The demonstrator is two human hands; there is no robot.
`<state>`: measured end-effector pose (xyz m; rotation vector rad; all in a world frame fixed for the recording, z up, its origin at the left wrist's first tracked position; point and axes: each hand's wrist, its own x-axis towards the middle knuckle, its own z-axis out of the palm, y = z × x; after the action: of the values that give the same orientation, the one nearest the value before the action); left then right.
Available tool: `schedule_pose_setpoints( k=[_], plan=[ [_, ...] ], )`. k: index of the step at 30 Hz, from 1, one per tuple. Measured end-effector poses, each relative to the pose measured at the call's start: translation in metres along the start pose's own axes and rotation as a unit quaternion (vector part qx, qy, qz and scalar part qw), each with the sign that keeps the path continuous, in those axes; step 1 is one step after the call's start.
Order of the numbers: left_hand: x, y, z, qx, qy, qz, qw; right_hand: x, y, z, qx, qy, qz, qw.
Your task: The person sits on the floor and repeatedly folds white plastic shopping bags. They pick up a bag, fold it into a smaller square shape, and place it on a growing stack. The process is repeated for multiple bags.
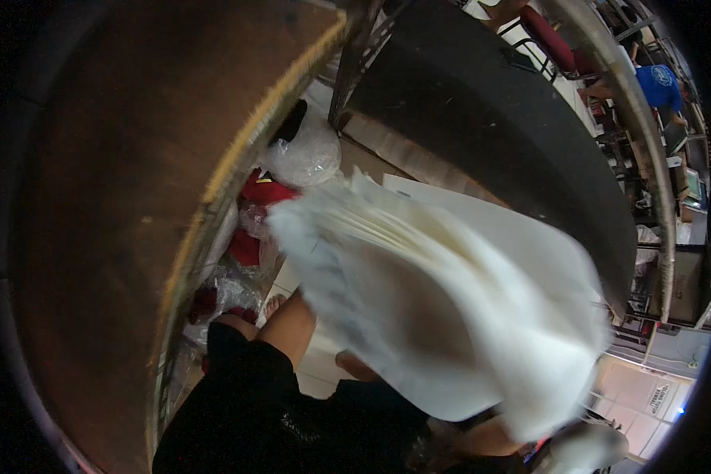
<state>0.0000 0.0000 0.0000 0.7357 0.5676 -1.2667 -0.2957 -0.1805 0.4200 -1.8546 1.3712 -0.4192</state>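
At the left, the widest area is taken up by a brown bench [126, 197] with a worn, yellowish edge, bent into a curve by the lens. At the upper right, a black-topped bench [482, 103] is seen, its surface scuffed with small pale marks.

In the middle, a loose stack of white sheets [502, 316] is held up in front of the body, its layers fanned at the upper left and smeared by blur. Part of the black-topped bench is covered from view by the stack; whether it is touched cannot be told. Dark clothing [253, 379] is seen below.

On the left, clear plastic bags [308, 154] are heaped low beside the brown bench, with red material [245, 246] among them. The left forearm [288, 328] and right forearm [486, 438] are led to the stack's near side, but the left hand and right hand are hidden behind it, so whether either is clamped on the sheets cannot be told.

Smallest, at the far right, a person in blue [657, 85] is seen.

As for progress, the stack is judged to be in mid-handling: picked up, not yet laid flat or squared. How much remains cannot be judged.
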Motion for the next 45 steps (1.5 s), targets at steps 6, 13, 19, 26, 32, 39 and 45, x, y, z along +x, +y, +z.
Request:
schedule_pose_setpoints(
  k=[6,13,19,26,32,39,45],
  plan=[
    [0.037,-0.039,-0.083,-0.027,-0.015,-0.078,0.996,0.079,0.113,0.110,0.034,0.064,0.058,0.996],
    [0.076,-0.081,-0.135,0.035,-0.067,-0.190,0.979,0.083,0.224,0.186,-0.035,0.011,0.036,0.999],
    [0.100,-0.031,-0.164,0.200,-0.203,-0.032,0.958,0.086,0.321,0.215,0.106,0.059,0.087,0.989],
    [0.111,0.015,-0.151,0.756,0.110,0.133,0.631,0.086,0.562,0.315,0.127,-0.090,0.283,0.946],
    [0.119,0.121,-0.110,0.886,0.181,0.384,0.189,0.062,0.645,0.310,0.235,-0.091,0.278,0.927],
    [0.096,0.188,-0.101,0.964,0.056,0.257,0.036,0.064,0.650,0.320,0.197,-0.056,0.270,0.941],
    [0.037,0.184,-0.043,0.900,-0.051,0.312,0.300,0.064,0.634,0.317,0.234,-0.079,0.272,0.930]
  ],
)
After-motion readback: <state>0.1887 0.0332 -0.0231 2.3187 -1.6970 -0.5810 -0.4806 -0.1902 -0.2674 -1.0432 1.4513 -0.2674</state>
